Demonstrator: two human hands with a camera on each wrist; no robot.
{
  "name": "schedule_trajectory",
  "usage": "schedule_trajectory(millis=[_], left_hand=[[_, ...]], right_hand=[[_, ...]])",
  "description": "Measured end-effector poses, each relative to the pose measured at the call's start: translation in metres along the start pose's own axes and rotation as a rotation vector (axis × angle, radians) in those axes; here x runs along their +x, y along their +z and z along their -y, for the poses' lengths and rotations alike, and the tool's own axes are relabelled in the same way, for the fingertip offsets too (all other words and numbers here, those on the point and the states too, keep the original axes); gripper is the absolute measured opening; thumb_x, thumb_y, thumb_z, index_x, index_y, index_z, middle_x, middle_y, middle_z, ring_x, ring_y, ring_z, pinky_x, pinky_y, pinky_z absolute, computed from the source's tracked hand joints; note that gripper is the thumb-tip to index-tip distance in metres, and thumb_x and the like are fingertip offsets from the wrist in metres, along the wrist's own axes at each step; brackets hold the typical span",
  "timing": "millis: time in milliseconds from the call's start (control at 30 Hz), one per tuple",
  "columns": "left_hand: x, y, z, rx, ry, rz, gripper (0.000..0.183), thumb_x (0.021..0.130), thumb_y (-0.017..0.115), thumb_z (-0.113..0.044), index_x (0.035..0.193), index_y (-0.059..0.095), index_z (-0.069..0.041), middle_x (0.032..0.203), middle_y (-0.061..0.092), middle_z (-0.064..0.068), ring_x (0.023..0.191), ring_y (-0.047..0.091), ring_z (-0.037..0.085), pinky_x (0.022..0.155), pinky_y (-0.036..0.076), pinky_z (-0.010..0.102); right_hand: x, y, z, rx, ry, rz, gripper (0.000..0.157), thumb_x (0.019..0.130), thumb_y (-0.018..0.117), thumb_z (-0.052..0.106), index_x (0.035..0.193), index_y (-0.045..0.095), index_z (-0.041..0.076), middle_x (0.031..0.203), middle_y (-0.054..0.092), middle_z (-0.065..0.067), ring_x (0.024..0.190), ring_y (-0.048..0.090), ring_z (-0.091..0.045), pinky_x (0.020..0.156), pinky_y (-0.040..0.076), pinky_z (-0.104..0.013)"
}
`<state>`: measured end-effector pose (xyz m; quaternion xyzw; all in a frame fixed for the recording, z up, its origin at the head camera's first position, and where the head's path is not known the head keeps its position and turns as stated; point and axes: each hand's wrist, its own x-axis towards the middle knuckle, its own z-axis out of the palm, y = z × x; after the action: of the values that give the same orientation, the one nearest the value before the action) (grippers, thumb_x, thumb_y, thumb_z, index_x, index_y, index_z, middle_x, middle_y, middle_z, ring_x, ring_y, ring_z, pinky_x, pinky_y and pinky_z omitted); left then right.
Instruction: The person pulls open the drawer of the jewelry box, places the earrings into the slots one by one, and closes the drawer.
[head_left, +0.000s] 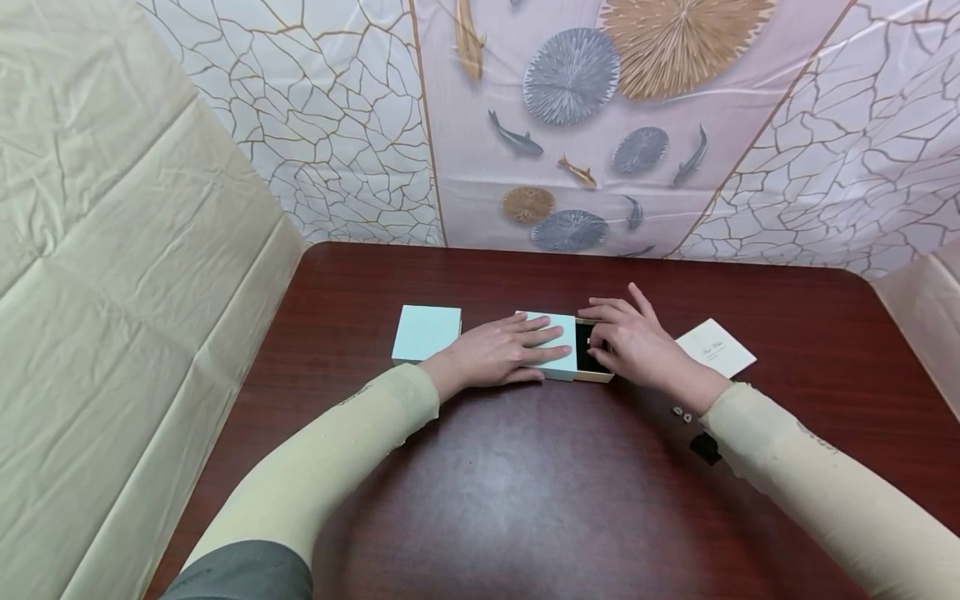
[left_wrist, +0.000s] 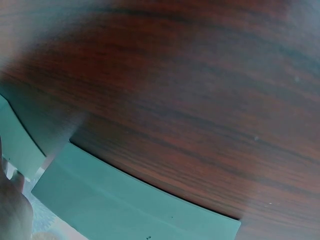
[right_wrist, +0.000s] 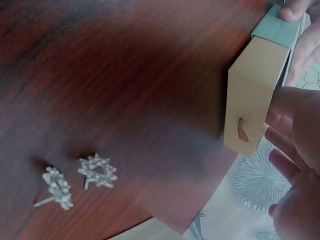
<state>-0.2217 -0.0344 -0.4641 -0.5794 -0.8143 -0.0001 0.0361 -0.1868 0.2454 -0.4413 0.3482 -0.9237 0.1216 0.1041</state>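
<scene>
My left hand (head_left: 504, 354) lies with fingers spread flat on the light-teal sleeve (head_left: 558, 367) of a small drawer box. From the sleeve's right end the cream drawer (right_wrist: 247, 95) is partly slid out, with a short ribbon pull (right_wrist: 242, 130) on its front and black lining (head_left: 582, 354) inside. My right hand (head_left: 637, 340) reaches over the drawer, index finger and thumb bent down at the lining, the other fingers raised. I cannot tell whether those fingertips pinch anything. A pair of sparkling stud earrings (right_wrist: 97, 171) lies on the table below my right wrist.
A second light-teal box (head_left: 426, 332) stands left of my left hand. A cream printed card (head_left: 716, 347) lies beyond my right wrist, and a small black piece (head_left: 705, 448) sits beside my right sleeve. Patterned cloth (head_left: 360, 125) hangs behind the dark wooden table (head_left: 495, 492).
</scene>
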Motion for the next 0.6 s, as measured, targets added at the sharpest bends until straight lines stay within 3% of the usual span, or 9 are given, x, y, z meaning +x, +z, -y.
schedule_trajectory(millis=[267,600], left_hand=[[-0.0004,-0.0002,0.0000,-0.009,-0.002,0.000,0.056,0.112,0.052,-0.047,0.164,0.046,-0.026,0.171,0.039,0.007,0.160,0.034,0.026,0.130,0.028,0.045],[-0.0004,0.0002,0.0008,-0.006,-0.004,-0.005,0.056,0.112,0.052,-0.047,0.164,0.046,-0.026,0.171,0.039,0.006,0.160,0.033,0.026,0.130,0.028,0.044]], right_hand=[[-0.0015,0.0018,-0.0002,-0.045,-0.043,-0.001,0.012,0.086,0.083,0.001,0.083,0.075,0.009,0.134,0.072,-0.015,0.139,0.056,-0.040,0.126,0.015,-0.072],[-0.0048,0.0010,-0.0005,-0.069,-0.111,-0.030,0.016,0.080,0.086,-0.002,0.082,0.075,0.009,0.134,0.071,-0.015,0.138,0.056,-0.039,0.126,0.016,-0.071]])
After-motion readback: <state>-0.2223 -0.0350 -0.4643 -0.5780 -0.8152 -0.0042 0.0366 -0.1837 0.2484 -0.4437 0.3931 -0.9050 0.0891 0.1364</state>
